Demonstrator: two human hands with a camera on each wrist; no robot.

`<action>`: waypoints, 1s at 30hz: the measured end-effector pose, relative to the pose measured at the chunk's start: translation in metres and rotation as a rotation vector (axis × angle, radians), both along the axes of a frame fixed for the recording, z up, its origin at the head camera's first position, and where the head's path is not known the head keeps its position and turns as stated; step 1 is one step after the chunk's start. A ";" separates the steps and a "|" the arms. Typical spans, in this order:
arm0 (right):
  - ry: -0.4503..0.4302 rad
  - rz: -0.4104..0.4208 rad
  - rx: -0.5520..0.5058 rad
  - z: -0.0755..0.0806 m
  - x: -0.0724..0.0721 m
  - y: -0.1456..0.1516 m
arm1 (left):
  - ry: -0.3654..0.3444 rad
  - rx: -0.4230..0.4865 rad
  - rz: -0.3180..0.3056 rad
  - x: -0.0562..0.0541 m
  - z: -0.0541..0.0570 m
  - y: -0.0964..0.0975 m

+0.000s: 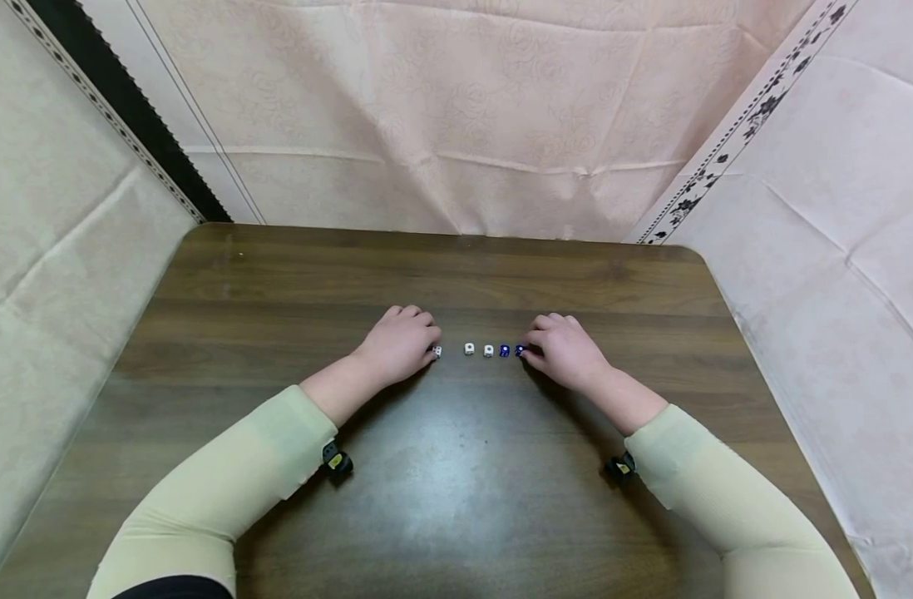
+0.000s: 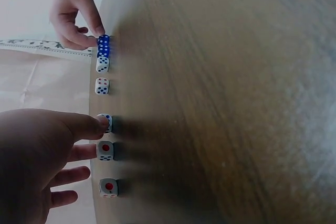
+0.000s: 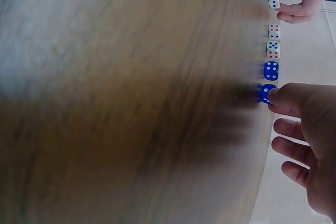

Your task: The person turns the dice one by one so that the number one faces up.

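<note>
My left hand (image 1: 399,343) pinches a white die (image 2: 108,124) between thumb and forefinger, its other fingers spread loosely. Two more white dice, one (image 2: 105,150) by the fingers and another (image 2: 108,188) beyond, show in the left wrist view; the hand hides them in the head view. At the other end of the row, my right hand (image 1: 565,349) pinches a blue die (image 3: 267,93) with thumb and forefinger. Between the hands stand two white dice, one (image 1: 469,349) further left and one (image 1: 489,351) nearer the second blue die (image 1: 505,351). That blue die sits beside the pinched one.
The dice stand in a line across the brown wood-grain table (image 1: 441,482). Pale cloth (image 1: 456,108) hangs behind the far edge, with more at both sides. Dark wrist devices, one (image 1: 337,460) left and one (image 1: 619,468) right, sit at the sleeve cuffs.
</note>
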State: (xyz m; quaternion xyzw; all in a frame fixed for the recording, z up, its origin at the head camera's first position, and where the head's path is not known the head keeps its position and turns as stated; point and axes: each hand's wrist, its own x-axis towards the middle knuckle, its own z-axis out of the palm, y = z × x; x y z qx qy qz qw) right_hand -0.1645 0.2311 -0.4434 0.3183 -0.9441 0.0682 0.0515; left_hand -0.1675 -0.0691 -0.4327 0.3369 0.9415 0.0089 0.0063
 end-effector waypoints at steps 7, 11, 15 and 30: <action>0.005 0.000 -0.007 -0.001 0.000 0.001 | -0.008 -0.012 0.001 -0.001 0.000 0.002; 0.002 0.001 -0.008 -0.001 -0.001 0.001 | -0.025 -0.010 0.006 -0.002 0.001 0.003; 0.003 0.005 0.000 -0.001 -0.001 0.000 | -0.032 -0.017 0.010 -0.004 0.001 0.003; 0.004 0.002 -0.006 0.002 0.000 -0.001 | -0.054 -0.027 0.046 -0.011 0.000 0.007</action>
